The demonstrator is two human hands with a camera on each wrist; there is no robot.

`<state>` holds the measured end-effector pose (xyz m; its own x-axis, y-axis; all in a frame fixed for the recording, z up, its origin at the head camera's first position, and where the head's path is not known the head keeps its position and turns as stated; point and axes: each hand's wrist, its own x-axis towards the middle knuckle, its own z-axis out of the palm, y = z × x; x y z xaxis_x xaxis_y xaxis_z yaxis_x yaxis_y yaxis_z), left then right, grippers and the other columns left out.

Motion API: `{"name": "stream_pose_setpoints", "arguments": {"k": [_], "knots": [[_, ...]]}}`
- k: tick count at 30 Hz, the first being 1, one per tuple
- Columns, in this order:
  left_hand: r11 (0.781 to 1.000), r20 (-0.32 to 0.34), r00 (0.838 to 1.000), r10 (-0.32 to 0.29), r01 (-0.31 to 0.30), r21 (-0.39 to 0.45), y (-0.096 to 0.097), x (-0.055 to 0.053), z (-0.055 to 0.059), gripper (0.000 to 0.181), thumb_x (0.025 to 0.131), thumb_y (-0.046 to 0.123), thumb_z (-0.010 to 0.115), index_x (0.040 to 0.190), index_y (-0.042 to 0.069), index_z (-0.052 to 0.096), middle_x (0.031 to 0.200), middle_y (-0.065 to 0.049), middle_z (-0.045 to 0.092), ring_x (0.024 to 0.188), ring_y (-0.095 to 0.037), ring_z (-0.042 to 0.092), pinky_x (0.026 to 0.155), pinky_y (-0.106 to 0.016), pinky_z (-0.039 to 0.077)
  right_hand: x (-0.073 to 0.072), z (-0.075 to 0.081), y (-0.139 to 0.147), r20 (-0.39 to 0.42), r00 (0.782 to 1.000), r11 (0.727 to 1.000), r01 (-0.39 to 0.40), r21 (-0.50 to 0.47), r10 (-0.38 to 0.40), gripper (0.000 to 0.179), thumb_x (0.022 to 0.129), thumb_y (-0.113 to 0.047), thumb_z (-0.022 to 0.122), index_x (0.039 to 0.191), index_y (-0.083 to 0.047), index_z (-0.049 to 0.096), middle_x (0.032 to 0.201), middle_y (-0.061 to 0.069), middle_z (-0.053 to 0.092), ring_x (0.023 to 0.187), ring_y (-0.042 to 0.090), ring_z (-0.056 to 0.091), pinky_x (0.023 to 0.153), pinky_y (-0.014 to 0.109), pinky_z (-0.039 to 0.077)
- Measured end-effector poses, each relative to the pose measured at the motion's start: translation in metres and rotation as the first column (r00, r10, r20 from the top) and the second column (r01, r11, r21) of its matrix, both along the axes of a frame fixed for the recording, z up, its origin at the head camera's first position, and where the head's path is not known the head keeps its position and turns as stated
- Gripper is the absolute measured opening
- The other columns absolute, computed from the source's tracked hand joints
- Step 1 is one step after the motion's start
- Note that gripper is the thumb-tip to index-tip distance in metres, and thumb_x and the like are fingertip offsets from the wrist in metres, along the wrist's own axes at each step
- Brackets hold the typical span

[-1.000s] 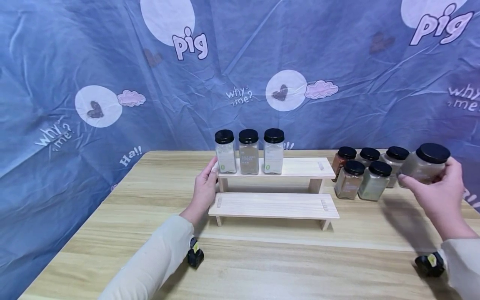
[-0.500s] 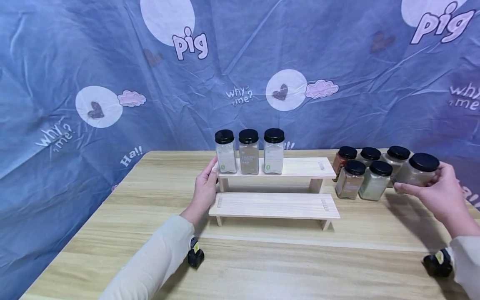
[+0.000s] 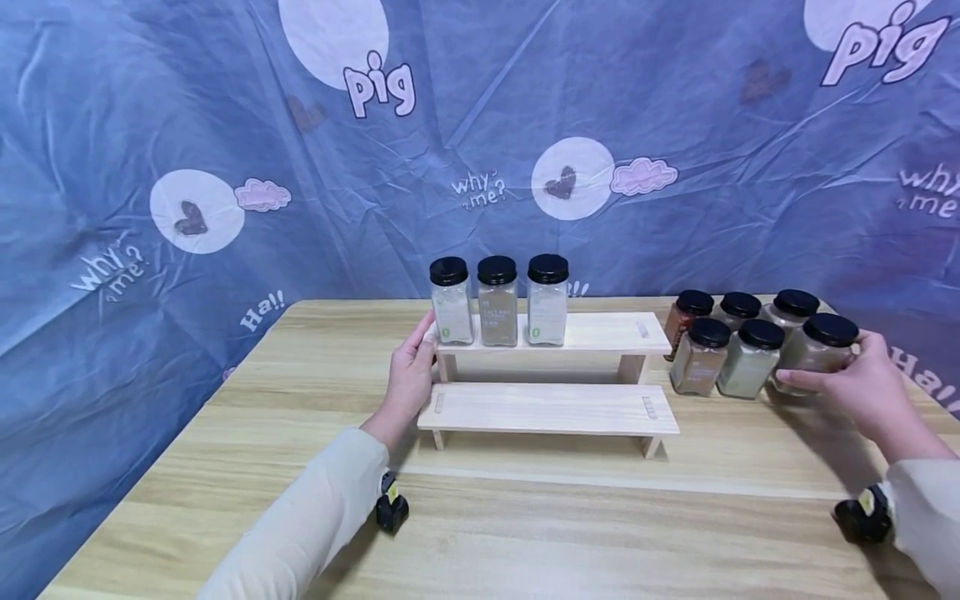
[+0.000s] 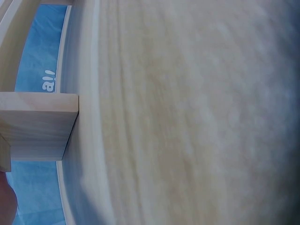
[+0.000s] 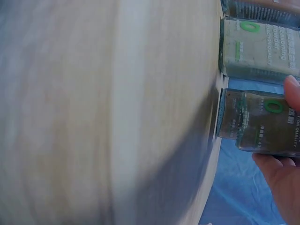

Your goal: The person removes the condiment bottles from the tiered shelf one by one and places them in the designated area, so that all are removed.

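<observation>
My right hand grips a spice jar with a black lid, thumb on one side and fingers on the other. In the right wrist view this dark-filled jar has its base slightly off the tabletop, in front of another jar and beside a pale green one. At the left end of the two-tier wooden rack, my left hand holds the upper shelf's end; its farther fingers are partly hidden. Three spice jars stand on that upper shelf: one pale, one brown, one white.
Right of the rack several black-lidded jars stand close together, among them a red-brown one, a tan one and a pale green one. A blue printed cloth hangs behind the wooden table.
My right hand has brought the jar down and leftward, in beside the pale green jar. The left hand and the rack stay in place.
</observation>
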<state>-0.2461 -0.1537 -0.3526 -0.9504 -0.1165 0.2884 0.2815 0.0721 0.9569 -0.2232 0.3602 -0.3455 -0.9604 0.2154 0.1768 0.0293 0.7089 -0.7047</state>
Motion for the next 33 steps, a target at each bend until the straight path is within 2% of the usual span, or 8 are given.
{"name": "stream_pose_setpoints", "arguments": {"k": [3, 13, 16, 18, 23, 26, 30, 33], "knots": [[1.0, 0.009, 1.0, 0.002, -0.001, -0.004, 0.0, 0.0, 0.0, 0.042, 0.099, 0.012, 0.039, 0.141, 0.012, 0.038, 0.144, -0.011, 0.038, 0.129, -0.023, 0.04, 0.105, -0.031, 0.038, -0.002, -0.002, -0.002, 0.02, 1.0, 0.999, 0.021, 0.035, -0.022, 0.086, 0.068, -0.035, 0.082, 0.116, 0.011, 0.027, 0.101, 0.034, 0.053, 0.084, 0.032, 0.05, 0.079, 0.048, 0.039], [1.0, -0.004, 1.0, 0.02, -0.02, -0.002, 0.001, 0.0, -0.002, 0.042, 0.098, 0.013, 0.04, 0.14, 0.013, 0.041, 0.144, -0.011, 0.04, 0.128, -0.024, 0.042, 0.102, -0.031, 0.04, -0.007, -0.011, 0.002, 0.048, 0.999, 1.0, 0.002, -0.021, -0.001, 0.095, 0.069, -0.035, 0.081, 0.121, 0.01, 0.014, 0.109, 0.043, 0.045, 0.097, 0.048, 0.043, 0.09, 0.064, 0.03], [1.0, -0.003, 1.0, 0.022, -0.022, 0.008, 0.002, 0.0, -0.002, 0.042, 0.098, 0.013, 0.04, 0.14, 0.013, 0.041, 0.144, -0.011, 0.04, 0.128, -0.024, 0.042, 0.101, -0.03, 0.042, -0.008, -0.012, 0.002, 0.041, 0.999, 1.0, 0.001, -0.026, 0.0, 0.091, 0.068, -0.033, 0.082, 0.117, 0.007, 0.016, 0.104, 0.04, 0.051, 0.091, 0.039, 0.047, 0.09, 0.06, 0.032], [1.0, -0.01, 1.0, 0.026, -0.025, 0.004, 0.001, 0.0, -0.002, 0.042, 0.098, 0.012, 0.04, 0.14, 0.012, 0.041, 0.143, -0.012, 0.041, 0.126, -0.024, 0.044, 0.101, -0.03, 0.042, -0.009, -0.013, 0.003, 0.038, 0.999, 0.999, -0.005, -0.041, 0.007, 0.088, 0.067, -0.031, 0.083, 0.116, 0.006, 0.019, 0.097, 0.029, 0.057, 0.084, 0.026, 0.052, 0.089, 0.045, 0.041], [1.0, -0.04, 0.999, 0.026, -0.026, -0.008, 0.001, 0.0, -0.002, 0.042, 0.098, 0.009, 0.038, 0.14, 0.008, 0.04, 0.14, -0.016, 0.043, 0.119, -0.024, 0.047, 0.101, -0.034, 0.042, -0.01, -0.014, 0.003, 0.026, 0.999, 0.992, -0.03, -0.119, 0.033, 0.075, 0.062, -0.025, 0.086, 0.104, -0.001, 0.03, 0.076, -0.006, 0.059, 0.064, 0.0, 0.052, 0.056, 0.022, 0.053], [1.0, -0.045, 0.999, 0.024, -0.024, -0.013, 0.001, 0.0, -0.002, 0.042, 0.098, 0.008, 0.037, 0.14, 0.007, 0.04, 0.141, -0.016, 0.042, 0.12, -0.023, 0.046, 0.102, -0.035, 0.041, -0.011, -0.015, 0.003, 0.033, 0.999, 0.994, -0.021, -0.109, 0.025, 0.078, 0.062, -0.026, 0.086, 0.107, 0.002, 0.03, 0.08, 0.0, 0.059, 0.066, 0.001, 0.051, 0.056, 0.021, 0.05], [0.999, -0.047, 0.999, 0.027, -0.029, -0.027, 0.0, 0.0, -0.002, 0.042, 0.098, 0.008, 0.037, 0.14, 0.005, 0.04, 0.141, -0.016, 0.042, 0.12, -0.023, 0.046, 0.103, -0.035, 0.04, -0.011, -0.016, 0.004, 0.034, 0.999, 0.999, -0.002, -0.047, 0.003, 0.085, 0.063, -0.027, 0.085, 0.113, 0.006, 0.025, 0.1, 0.022, 0.054, 0.07, 0.0, 0.045, 0.061, 0.016, 0.035], [0.999, -0.038, 0.999, 0.032, -0.034, -0.036, 0.0, -0.001, -0.002, 0.042, 0.098, 0.009, 0.037, 0.14, 0.007, 0.04, 0.14, -0.014, 0.043, 0.117, -0.022, 0.048, 0.103, -0.035, 0.04, -0.012, -0.017, 0.004, 0.008, 1.0, 0.999, -0.009, -0.053, 0.009, 0.076, 0.063, -0.025, 0.086, 0.109, 0.002, 0.031, 0.095, 0.016, 0.055, 0.07, -0.002, 0.045, 0.061, 0.014, 0.035]]}}
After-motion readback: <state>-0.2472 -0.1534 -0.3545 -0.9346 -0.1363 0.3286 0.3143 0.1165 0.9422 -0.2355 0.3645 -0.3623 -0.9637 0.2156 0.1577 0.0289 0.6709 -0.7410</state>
